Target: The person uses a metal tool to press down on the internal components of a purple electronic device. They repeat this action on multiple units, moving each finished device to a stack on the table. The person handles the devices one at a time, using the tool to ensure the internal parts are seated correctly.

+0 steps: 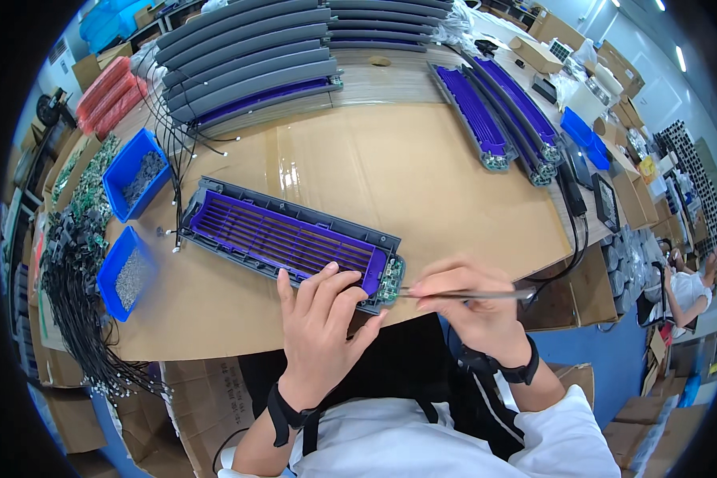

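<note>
Working from the left edge of the surface (422, 183), two blue bins (127, 271) of small metal parts sit beside a dangling bundle of black wires (72, 319); an elbow swinging that way could catch the wires or tip a bin over the edge. Near the front edge lies the long grey housing (287, 239) with its purple grille, angled so that its right end hangs close to the person. The left hand (319, 319) presses down on that end, fingers spread over the frame, gripping nothing but steadying it. If this pressure eases, the housing would likely pivot on the smooth board and drag the small green circuit board (390, 280) at its corner away from the tool. The right hand (474, 307) pinches a thin metal tool (462, 294), apparently tweezers, whose tip meets the circuit board. A slip there could scratch the board or bend a small part, and too hard a push might crack it. Behind, stacked grey housings (247, 56) and other purple ones (502, 119) lie well apart, out of harm's reach.
</note>
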Demonstrator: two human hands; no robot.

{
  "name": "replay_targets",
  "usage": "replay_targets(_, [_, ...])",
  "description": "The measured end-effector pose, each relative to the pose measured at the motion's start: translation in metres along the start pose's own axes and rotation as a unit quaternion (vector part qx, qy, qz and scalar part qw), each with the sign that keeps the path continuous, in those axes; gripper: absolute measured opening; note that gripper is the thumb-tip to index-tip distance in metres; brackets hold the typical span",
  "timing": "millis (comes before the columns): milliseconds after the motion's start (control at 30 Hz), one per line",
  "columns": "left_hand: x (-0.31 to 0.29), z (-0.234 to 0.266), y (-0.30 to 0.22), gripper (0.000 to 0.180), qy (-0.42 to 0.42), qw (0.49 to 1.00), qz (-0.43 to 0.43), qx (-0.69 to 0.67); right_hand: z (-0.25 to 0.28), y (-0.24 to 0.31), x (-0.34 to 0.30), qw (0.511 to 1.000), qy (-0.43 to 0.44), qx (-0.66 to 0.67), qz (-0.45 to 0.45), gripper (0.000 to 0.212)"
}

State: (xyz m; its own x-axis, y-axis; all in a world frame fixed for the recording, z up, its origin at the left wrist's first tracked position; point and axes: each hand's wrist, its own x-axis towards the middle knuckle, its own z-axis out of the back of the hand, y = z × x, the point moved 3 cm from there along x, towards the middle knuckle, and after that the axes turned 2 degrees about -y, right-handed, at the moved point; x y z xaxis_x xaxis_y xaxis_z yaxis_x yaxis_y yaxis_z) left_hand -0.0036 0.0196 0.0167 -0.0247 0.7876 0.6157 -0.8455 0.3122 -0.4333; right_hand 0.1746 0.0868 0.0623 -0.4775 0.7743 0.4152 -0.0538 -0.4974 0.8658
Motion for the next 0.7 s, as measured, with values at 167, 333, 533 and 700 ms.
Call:
replay_targets(167, [0.004,0.002,-0.001,0.029,0.019,1.000,0.009,-0.003,-0.012,-0.009,0.011,0.994,0.054,-0.037,0.083,0.015])
replay_targets(333, [0.003,0.002,0.000,0.028,0.028,1.000,0.006,0.001,-0.015,-0.013,0.012,0.995,0.052,-0.028,0.084,0.015])
replay_targets(533, [0.003,0.003,0.002,0.023,0.051,0.999,0.001,0.001,-0.019,-0.012,0.027,0.991,0.078,-0.057,0.095,0.009])
replay_targets(700, [0.004,0.004,0.003,0.022,0.057,0.998,0.002,-0.005,-0.023,-0.017,0.033,0.990,0.098,-0.047,0.089,0.009])
